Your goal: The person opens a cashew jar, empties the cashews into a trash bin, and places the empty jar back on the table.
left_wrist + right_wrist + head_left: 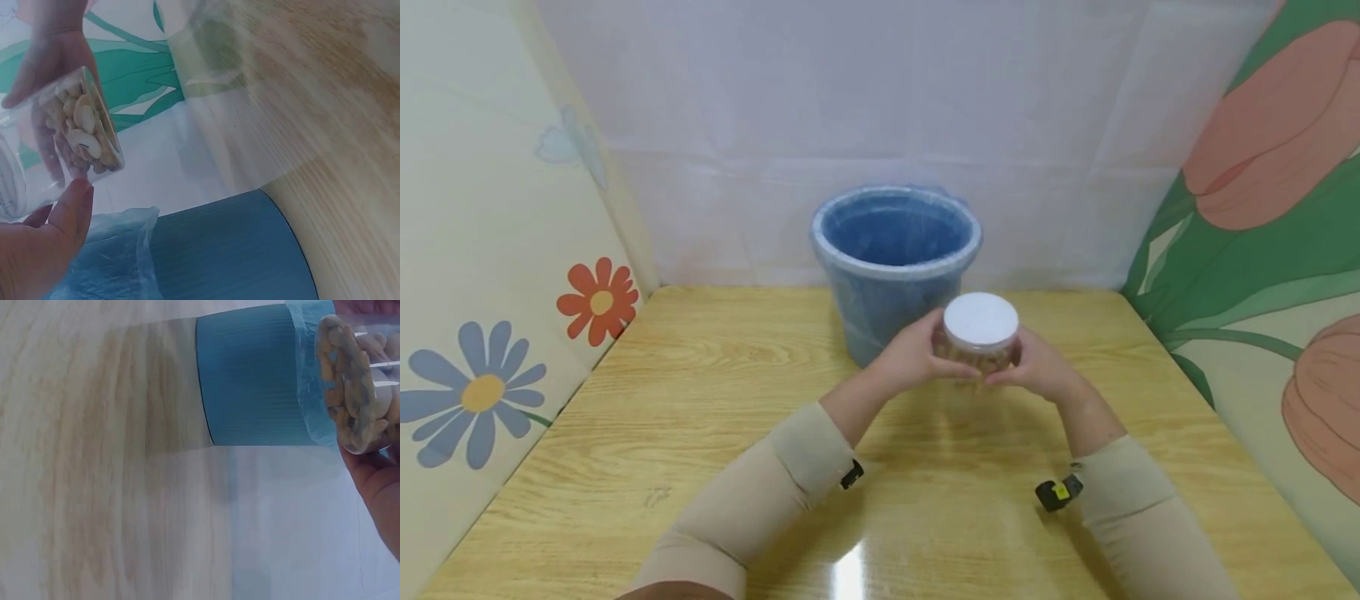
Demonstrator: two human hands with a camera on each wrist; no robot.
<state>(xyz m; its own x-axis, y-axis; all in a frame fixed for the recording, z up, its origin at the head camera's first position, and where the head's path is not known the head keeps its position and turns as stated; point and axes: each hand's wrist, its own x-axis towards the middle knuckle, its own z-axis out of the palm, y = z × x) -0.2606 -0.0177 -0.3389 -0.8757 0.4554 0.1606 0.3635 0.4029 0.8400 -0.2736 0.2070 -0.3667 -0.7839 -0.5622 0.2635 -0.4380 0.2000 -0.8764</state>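
- currently, your left hand (913,358) grasps the jar (981,335) from its nine o'clock side, thumb across the front.
- your right hand (1041,365) grasps the same jar from its three o'clock side, its thumb also on the front; neither hand is released.
- the jar is clear and roughly upright, held between your hands and lifted off the table (737,375), with its white lid (981,317) on.
- inside you can see pale, curved nuts (84,134), lying toward the base.
- at ten o'clock from the jar, a blue bucket (883,304) stands on the table, near your left hand; whether they touch, you cannot tell.
- a translucent plastic bag (308,375) lines the bucket and folds over its rim.
- at twelve o'clock, beyond the bucket, hangs a white sheet (887,100).
- at nine o'clock, a side panel shows a blue flower (482,392) and a red flower (601,302); pink tulips (1277,125) fill the other panel at two and three o'clock.
- your beige sleeves (752,500) come in from eight and four o'clock, a small black device (1055,494) near each cuff.
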